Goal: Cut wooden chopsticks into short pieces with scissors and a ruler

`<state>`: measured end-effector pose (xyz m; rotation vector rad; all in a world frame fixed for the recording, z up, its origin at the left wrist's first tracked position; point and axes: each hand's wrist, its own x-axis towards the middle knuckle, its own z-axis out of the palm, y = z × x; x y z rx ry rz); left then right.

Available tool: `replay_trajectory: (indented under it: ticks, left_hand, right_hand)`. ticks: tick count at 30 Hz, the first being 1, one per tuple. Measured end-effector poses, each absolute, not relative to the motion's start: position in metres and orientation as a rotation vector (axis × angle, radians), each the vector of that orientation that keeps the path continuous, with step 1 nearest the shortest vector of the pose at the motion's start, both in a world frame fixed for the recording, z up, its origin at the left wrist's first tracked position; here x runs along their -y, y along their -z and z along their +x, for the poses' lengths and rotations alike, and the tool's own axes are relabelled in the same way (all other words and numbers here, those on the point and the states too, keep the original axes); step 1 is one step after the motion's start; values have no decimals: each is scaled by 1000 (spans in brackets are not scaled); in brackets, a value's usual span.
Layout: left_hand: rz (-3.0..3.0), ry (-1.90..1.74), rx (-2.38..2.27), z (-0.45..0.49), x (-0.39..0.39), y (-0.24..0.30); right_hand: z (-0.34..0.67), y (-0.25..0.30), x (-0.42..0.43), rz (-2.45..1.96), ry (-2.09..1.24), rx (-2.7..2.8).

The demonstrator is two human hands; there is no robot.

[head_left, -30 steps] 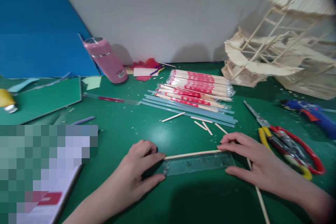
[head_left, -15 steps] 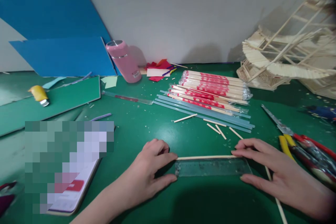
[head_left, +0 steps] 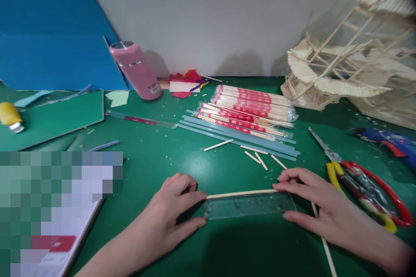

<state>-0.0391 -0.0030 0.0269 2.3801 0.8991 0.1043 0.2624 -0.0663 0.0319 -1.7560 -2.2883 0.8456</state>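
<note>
A thin wooden stick (head_left: 240, 193) lies along the far edge of a clear, smudged plastic strip (head_left: 247, 207), which looks like a short ruler, flat on the green table. My left hand (head_left: 173, 203) is closed on the left ends of both, fingertip at the stick and thumb at the strip's near corner. At the right ends my right hand (head_left: 313, 201) pinches the same way, fingertips on the stick and thumb by the strip's lower edge. A longer stick (head_left: 328, 253) passes beneath my right hand towards the near edge of view.
Short cut sticks (head_left: 218, 145), translucent glue sticks (head_left: 234, 132) and packs of chopsticks (head_left: 253, 101) lie beyond my hands. Scissors and pliers (head_left: 367, 190), a blue glue gun (head_left: 390, 140) and a stick-built model (head_left: 334, 69) stand right; a pink bottle (head_left: 138, 71) and phone (head_left: 87, 216) left.
The view has shifted slightly right, so everything appears further left. Both hands keep their places on the stick and the clear strip.
</note>
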Motion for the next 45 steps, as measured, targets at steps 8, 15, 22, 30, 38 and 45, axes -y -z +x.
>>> replay_trajectory:
  ticks: [8,15,22,30,38,45]
  left_hand:
    - [2410,-85,-899,-38,3,-28]
    - [2417,-129,-900,-40,4,-27]
    - [2492,-481,-928,-33,16,-25]
    - [2700,-589,-885,-24,25,-21]
    - [2650,-533,-975,-22,25,-19]
    - [2682,-594,-940,-22,19,-18]
  right_hand:
    - [269,-23,69,-1740,-826,2316]
    - [271,-19,70,-1740,-788,2366]
    - [274,-15,73,-1722,-701,2426]
    - [264,-21,71,-1570,-521,2364]
    - [244,-26,59,-1441,-636,2367]
    - [246,-24,58,-1525,-684,2283]
